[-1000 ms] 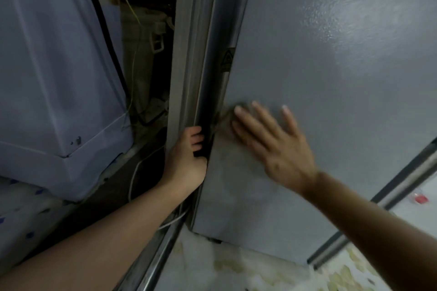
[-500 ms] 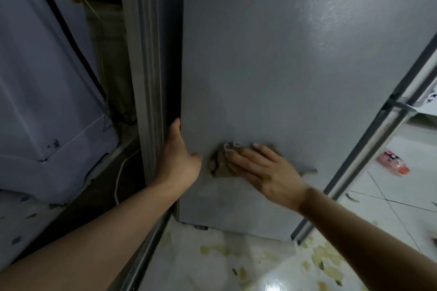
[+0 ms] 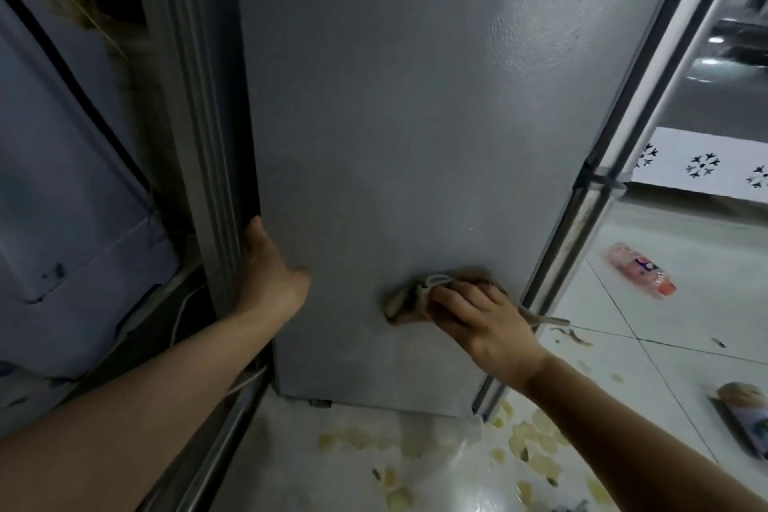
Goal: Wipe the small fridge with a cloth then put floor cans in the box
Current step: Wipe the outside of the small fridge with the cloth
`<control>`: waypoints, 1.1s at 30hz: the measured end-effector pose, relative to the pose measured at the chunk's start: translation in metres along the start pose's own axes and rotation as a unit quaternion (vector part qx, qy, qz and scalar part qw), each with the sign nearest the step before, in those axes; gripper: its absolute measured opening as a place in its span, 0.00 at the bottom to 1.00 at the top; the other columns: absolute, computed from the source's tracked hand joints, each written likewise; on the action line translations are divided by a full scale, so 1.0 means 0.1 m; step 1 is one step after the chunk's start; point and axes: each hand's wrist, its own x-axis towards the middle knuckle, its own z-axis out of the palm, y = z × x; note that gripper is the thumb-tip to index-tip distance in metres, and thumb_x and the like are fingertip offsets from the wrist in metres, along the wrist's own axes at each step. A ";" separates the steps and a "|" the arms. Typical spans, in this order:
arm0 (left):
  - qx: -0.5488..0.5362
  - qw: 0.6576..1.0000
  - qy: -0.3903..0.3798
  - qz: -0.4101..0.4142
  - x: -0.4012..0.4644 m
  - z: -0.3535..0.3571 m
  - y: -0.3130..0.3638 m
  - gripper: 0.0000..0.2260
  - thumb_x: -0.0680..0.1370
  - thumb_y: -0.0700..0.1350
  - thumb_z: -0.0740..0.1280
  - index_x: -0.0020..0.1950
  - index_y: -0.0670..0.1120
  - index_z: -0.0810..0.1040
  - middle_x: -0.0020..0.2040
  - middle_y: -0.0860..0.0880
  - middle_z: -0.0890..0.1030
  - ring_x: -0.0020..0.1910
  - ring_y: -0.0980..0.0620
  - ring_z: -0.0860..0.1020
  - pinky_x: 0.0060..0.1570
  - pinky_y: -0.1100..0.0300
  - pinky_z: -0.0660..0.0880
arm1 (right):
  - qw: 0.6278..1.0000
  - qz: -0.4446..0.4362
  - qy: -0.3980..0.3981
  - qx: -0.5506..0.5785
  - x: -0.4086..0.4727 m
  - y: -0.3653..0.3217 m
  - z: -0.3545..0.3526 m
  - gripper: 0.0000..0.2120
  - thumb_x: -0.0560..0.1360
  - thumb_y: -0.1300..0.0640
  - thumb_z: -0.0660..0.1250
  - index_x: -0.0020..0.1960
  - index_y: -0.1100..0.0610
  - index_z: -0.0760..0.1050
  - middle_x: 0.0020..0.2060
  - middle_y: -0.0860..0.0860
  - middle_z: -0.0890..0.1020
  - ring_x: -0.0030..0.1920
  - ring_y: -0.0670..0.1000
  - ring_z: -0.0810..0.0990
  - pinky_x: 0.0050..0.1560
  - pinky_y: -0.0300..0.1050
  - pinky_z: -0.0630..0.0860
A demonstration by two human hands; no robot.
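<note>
The small grey fridge fills the middle of the view, its side panel facing me. A brownish cloth lies bunched low on that panel near the front corner, and my right hand holds it against the panel with bent fingers. My left hand grips the fridge's rear edge, fingers hidden behind it and thumb on the panel. A pink-orange can lies on the tiled floor to the right. A second can lies at the right edge.
A white appliance stands close on the left, with a metal frame post and a white cable between it and the fridge. Yellowish scraps litter the floor in front. A white panel with snowflake prints stands far right.
My right hand slid the cloth down and rightwards across the panel to the front corner. My left hand kept its hold on the rear edge. The view swung right, revealing the floor cans.
</note>
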 end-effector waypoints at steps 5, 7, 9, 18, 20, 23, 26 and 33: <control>0.014 1.000 -0.007 -0.004 0.00 -0.03 0.01 0.36 0.74 0.43 0.69 0.74 0.48 0.51 0.69 0.48 0.69 0.63 0.46 0.72 0.63 0.54 0.70 | 0.986 0.100 0.127 -0.033 0.21 0.49 -0.43 0.10 0.78 0.64 0.60 0.54 0.57 0.78 0.53 0.59 0.77 0.49 0.60 0.76 0.46 0.54 0.73; 0.015 1.000 -0.009 -0.005 -0.01 -0.02 -0.01 0.37 0.74 0.43 0.69 0.75 0.49 0.50 0.69 0.48 0.69 0.64 0.46 0.71 0.63 0.53 0.70 | 0.962 0.182 0.193 -0.065 0.27 0.75 -0.59 0.12 0.73 0.69 0.64 0.53 0.58 0.76 0.51 0.60 0.77 0.49 0.59 0.73 0.47 0.53 0.70; 0.015 1.000 -0.006 -0.005 -0.01 0.00 -0.02 0.37 0.74 0.42 0.69 0.75 0.50 0.49 0.70 0.48 0.68 0.64 0.46 0.71 0.64 0.51 0.70 | 0.949 0.218 0.212 -0.084 0.26 0.81 -0.60 0.12 0.71 0.71 0.64 0.51 0.60 0.74 0.49 0.61 0.76 0.48 0.59 0.72 0.45 0.52 0.69; 0.007 1.000 0.014 0.003 0.00 0.03 -0.05 0.37 0.73 0.42 0.70 0.75 0.49 0.51 0.69 0.48 0.69 0.64 0.46 0.71 0.60 0.56 0.69 | 0.992 0.116 -0.032 -0.031 -0.41 0.23 -0.27 0.05 0.69 0.63 0.67 0.43 0.59 0.80 0.46 0.56 0.77 0.46 0.56 0.70 0.41 0.51 0.75; 0.004 1.000 0.006 0.008 -0.02 0.02 -0.06 0.37 0.73 0.43 0.70 0.75 0.50 0.51 0.70 0.48 0.69 0.64 0.47 0.71 0.62 0.54 0.69 | 0.987 0.158 0.005 0.002 -0.30 0.30 -0.39 0.03 0.69 0.65 0.69 0.43 0.60 0.80 0.43 0.59 0.79 0.45 0.58 0.75 0.42 0.53 0.77; 0.008 1.000 0.013 0.013 -0.03 0.05 -0.10 0.40 0.73 0.44 0.71 0.76 0.50 0.49 0.70 0.49 0.68 0.65 0.46 0.70 0.64 0.52 0.69 | 0.950 0.275 0.141 0.041 -0.11 0.59 -0.63 0.06 0.75 0.64 0.62 0.48 0.56 0.75 0.47 0.56 0.76 0.47 0.59 0.74 0.46 0.52 0.73; 0.025 0.999 0.020 0.012 -0.01 0.08 -0.16 0.40 0.73 0.45 0.70 0.75 0.52 0.47 0.71 0.48 0.67 0.65 0.45 0.71 0.64 0.47 0.70 | 0.931 0.306 0.180 -0.080 -0.10 0.79 -0.70 0.03 0.77 0.64 0.61 0.50 0.60 0.73 0.53 0.56 0.69 0.49 0.58 0.67 0.45 0.47 0.65; 0.014 0.998 0.060 0.027 -0.02 0.25 -0.33 0.41 0.73 0.38 0.68 0.75 0.54 0.44 0.73 0.49 0.64 0.67 0.48 0.68 0.67 0.51 0.66 | 0.934 0.331 0.130 -0.041 -0.72 0.33 -0.14 0.08 0.74 0.69 0.64 0.52 0.62 0.73 0.54 0.58 0.68 0.49 0.61 0.67 0.52 0.43 0.59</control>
